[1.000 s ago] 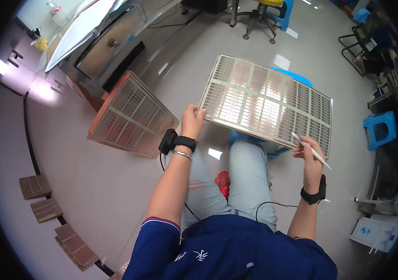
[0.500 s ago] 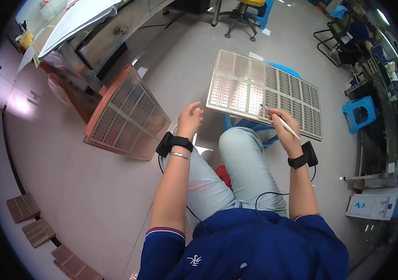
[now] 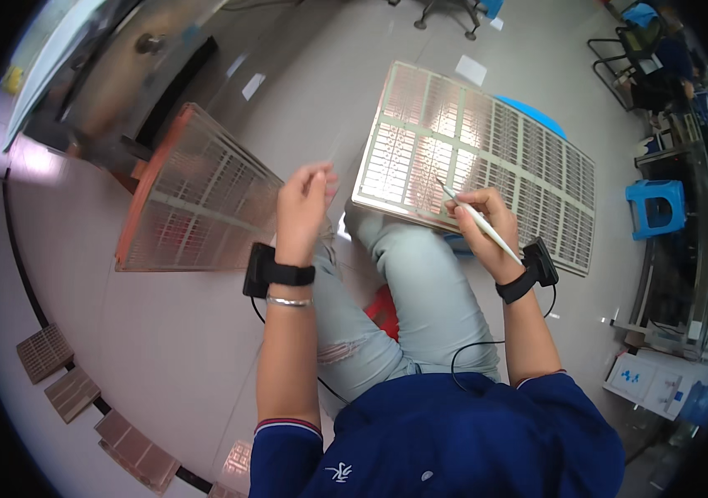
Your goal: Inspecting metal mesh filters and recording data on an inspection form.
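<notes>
My right hand [image 3: 487, 226] grips a white pen-like tool [image 3: 486, 224] with a thin, pointed tip. The tip rests on or just over a large, shiny circuit panel [image 3: 462, 162] patterned in a copper-coloured grid. That panel lies tilted above my knee, with part of a blue stool [image 3: 530, 114] showing behind it. My left hand [image 3: 304, 199] is off the panel's left edge, loosely bent, slightly blurred, with nothing in it. Left of it stands a leaning stack of similar panels [image 3: 204, 195], orange-red along its edge.
A metal desk with a drawer [image 3: 134, 58] stands at the far left. Several small panels [image 3: 45, 353] lean along the left wall. At the right are another blue stool [image 3: 656, 209], a workbench and a white box [image 3: 651, 382]. Wheeled chair legs [image 3: 447, 15] show at the top.
My left hand has moved left, away from the panel, and its fingers have curled more. The tool's tip has shifted left across the panel. The whole view has shifted.
</notes>
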The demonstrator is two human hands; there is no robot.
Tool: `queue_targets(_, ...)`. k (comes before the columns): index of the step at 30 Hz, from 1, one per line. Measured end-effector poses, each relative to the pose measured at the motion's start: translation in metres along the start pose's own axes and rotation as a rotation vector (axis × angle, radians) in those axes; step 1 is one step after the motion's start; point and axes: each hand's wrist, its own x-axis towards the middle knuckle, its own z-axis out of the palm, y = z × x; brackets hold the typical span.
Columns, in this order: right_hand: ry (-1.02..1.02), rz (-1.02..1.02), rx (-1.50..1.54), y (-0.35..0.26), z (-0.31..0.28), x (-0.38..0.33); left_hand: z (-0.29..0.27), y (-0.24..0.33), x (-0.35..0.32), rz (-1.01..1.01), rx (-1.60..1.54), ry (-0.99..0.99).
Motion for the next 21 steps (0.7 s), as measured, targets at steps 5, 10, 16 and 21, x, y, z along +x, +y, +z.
queue_targets(5, -0.137, -0.135, -0.119, 0.004, 0.004, 0.019, 0.034, 0.029, 0.045, 0.206, 0.157, 0.003)
queue_targets(10, -0.211, -0.255, -0.160, 0.020, 0.004, 0.023, 0.062, 0.008, 0.075, 0.288, 0.583, 0.062)
queue_targets(16, -0.255, -0.312, -0.218, 0.022, 0.006, 0.026, 0.077, 0.017, 0.069, 0.239, 0.733, 0.064)
queue_targets(21, -0.305, -0.323, -0.284, 0.016, 0.009, 0.028, 0.076, 0.016, 0.066, 0.268, 0.804, 0.075)
